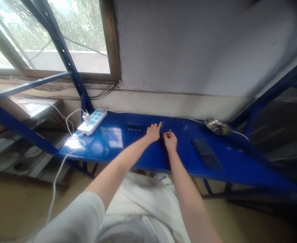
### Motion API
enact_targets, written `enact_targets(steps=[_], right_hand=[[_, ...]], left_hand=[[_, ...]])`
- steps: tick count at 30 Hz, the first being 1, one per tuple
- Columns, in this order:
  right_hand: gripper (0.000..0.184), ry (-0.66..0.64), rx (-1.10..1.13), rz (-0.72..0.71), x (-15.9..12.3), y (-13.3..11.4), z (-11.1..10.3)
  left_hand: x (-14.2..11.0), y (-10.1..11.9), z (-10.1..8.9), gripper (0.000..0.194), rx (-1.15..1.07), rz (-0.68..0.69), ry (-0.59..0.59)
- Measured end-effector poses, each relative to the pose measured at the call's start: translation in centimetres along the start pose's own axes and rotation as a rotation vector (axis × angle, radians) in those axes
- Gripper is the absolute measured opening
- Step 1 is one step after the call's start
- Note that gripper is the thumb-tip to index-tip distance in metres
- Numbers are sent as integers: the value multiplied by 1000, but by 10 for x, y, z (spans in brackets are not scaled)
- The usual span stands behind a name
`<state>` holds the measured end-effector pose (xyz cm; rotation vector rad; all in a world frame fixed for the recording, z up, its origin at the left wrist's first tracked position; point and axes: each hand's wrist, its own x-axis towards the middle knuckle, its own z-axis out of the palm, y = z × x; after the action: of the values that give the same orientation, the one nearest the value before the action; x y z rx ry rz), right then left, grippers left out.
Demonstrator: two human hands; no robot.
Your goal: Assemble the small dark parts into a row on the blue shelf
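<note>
Near the surface's (148, 158) far edge: small piece (163, 124) by left hand (153, 132)

Left fingers spread loosely, index extended; right hand (170, 141) is pinched narrow, any contents indeterminable. Piece appears light, probably stiff and slippery; best gripped by opposite edges.

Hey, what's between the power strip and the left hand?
In the head view, four small dark pieces lie between the power strip and the left hand.

No legible text, labels, brands, numbers or signs in view: power strip (95, 119) at 9 o'clock too blurred, dark slab (206, 153) at 4 o'clock pixelated.
</note>
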<state>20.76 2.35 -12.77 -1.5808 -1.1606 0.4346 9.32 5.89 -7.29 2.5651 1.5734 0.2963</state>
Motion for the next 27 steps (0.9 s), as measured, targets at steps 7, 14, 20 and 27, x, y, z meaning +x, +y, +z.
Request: enact_targets(steps=[7, 14, 20, 27], right_hand=[[19, -2, 14, 14, 1, 1, 2], [20, -17, 17, 36, 0, -1, 0], [21, -21, -10, 13, -2, -4, -1], [19, 5, -115, -34, -6, -10, -2]], left_hand=[[9, -3, -1, 38, 52, 62, 85], [7, -3, -12, 21, -297, -21, 247], [-2, 1, -35, 18, -418, 122, 292], [-14, 3, -56, 23, -284, 232, 195]])
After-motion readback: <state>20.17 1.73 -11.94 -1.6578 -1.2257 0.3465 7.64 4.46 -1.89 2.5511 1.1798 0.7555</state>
